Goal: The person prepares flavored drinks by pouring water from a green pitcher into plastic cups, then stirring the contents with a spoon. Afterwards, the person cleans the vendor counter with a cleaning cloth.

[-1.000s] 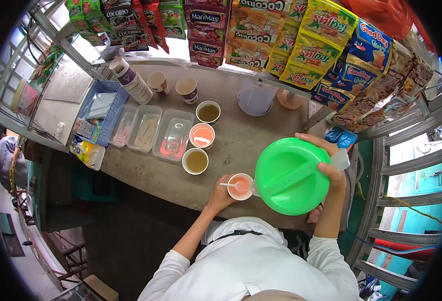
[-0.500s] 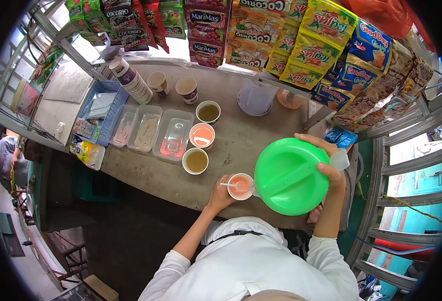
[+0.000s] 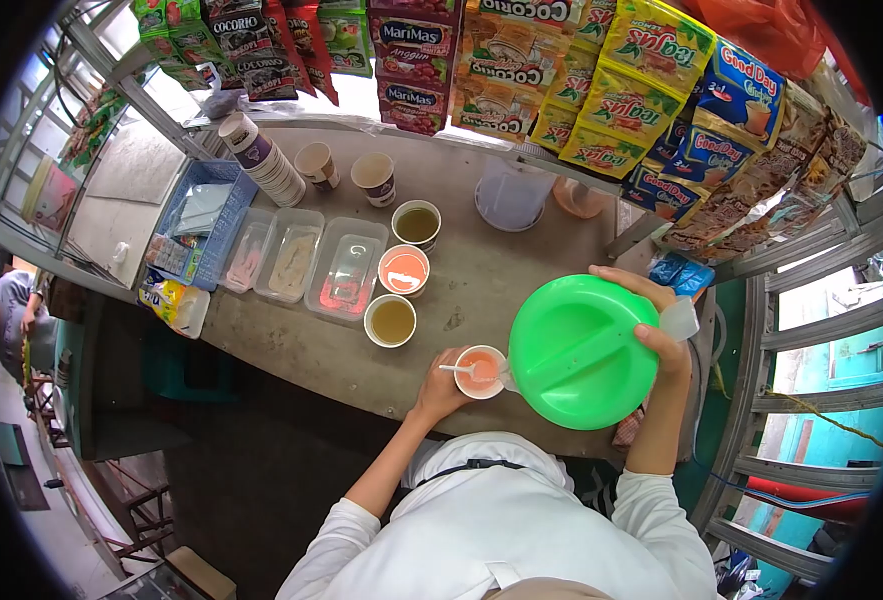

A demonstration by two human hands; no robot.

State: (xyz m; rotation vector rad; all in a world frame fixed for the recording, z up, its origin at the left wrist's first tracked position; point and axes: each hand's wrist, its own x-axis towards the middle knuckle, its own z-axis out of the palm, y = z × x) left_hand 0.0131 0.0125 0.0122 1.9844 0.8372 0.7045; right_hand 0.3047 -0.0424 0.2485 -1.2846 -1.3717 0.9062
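My left hand (image 3: 443,388) is closed around a paper cup (image 3: 481,372) near the front edge of the table. Pinkish-orange liquid is in this cup, and a white plastic spoon (image 3: 458,369) leans in it. In my right hand (image 3: 656,318) is a pitcher with a round green lid (image 3: 581,350); its spout is at the cup's right rim. The lid hides most of the pitcher's body. Left of and beyond my hands, a cup of orange drink (image 3: 403,270) stands between two cups of greenish-yellow drink, the nearer one (image 3: 392,322) closest to my left hand.
Clear plastic tubs (image 3: 346,270) and a blue basket (image 3: 198,215) line the table's left side. A stack of paper cups (image 3: 261,160) leans behind them. At the back stands a whitish container (image 3: 509,192). Drink sachets (image 3: 631,85) hang above the far edge.
Almost nothing differs. Both hands, the cup and the pitcher stay in practically the same place, with the spout still at the cup's rim.
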